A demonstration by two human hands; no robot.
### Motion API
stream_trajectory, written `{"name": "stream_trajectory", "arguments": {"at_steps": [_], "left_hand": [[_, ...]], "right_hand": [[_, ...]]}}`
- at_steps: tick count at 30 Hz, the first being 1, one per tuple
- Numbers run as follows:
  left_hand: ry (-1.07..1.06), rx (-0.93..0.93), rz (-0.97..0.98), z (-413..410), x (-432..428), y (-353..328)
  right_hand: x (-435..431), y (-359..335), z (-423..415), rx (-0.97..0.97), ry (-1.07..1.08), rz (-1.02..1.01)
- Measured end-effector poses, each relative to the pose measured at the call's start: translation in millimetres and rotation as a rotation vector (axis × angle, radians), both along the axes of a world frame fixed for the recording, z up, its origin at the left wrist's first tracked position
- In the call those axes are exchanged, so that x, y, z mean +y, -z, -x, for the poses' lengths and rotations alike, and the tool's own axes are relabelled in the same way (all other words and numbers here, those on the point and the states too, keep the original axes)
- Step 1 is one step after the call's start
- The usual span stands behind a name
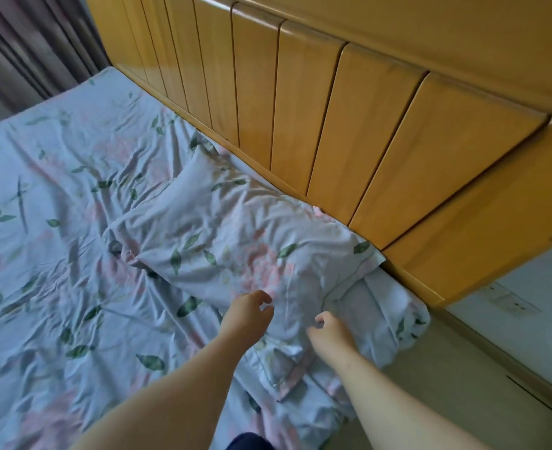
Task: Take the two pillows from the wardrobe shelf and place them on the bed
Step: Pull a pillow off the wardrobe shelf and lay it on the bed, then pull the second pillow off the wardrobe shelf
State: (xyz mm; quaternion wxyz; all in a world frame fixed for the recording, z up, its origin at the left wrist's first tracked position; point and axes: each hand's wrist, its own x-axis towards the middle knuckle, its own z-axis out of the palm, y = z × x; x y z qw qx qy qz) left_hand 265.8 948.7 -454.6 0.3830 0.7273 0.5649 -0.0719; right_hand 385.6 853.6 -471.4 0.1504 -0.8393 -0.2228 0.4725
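At the left a curtain (24,43) hangs past the far corner of the bed (57,254), which spreads out creased and flowered. Against the headboard (316,125) lies what looks like a far pillow (193,183) in the same print. Its end sits partly behind the near pillow (235,251), so we judge that both are already on the bed. Our left hand (247,315) hovers over the near pillow's lower edge, fingers loosely curled and holding nothing that we can see. Our right hand (331,332) is just beside it, apart from the left, with its fingers curled at the cloth. We cannot tell whether it pinches the cover or only touches it.

The risk, as we judge it, is at the right. The near pillow's end lies close to the bed's edge, where the sheet (398,319) bunches and hangs toward the floor (462,384). A tug from the right hand could drag the pillow off that side, or pull only the loose cover flap and not the filling. A push leftward could knock the far pillow askew, since the two seem to overlap.

The headboard stands tight behind both pillows and leaves no room to push them further back. Right of it a pale wall (544,287) carries a socket plate (508,300). Nothing stands between our hands and the pillows.
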Motion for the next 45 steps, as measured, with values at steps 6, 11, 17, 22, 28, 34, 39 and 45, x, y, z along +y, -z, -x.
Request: {"name": "stream_trajectory", "arguments": {"at_steps": [6,11,17,22,28,34,39,45], "left_hand": [[0.018,-0.019,0.022,-24,-3,-6],[0.093,-0.023,0.045,-32,-18,-6],[0.217,-0.061,0.036,-25,-37,-8],[0.299,-0.133,0.042,-3,-59,-29],[0.270,-0.407,0.092,21,-100,-94],[0.248,-0.678,0.050,50,-133,-168],[0.275,-0.927,0.021,65,-176,-255],[0.376,-1.245,0.028,93,-241,-359]], "right_hand": [[-8,-3,-9,0.010,0.077,-0.025],[-25,-13,-9,-0.013,0.107,-0.017],[-49,-28,8,-0.053,0.218,-0.040],[-72,-48,42,-0.105,0.347,-0.098],[-111,-103,82,-0.144,0.674,-0.389],[-150,-184,107,-0.220,0.862,-0.689],[-195,-281,141,-0.342,0.914,-1.007],[-257,-387,191,-0.530,0.918,-1.378]]}}
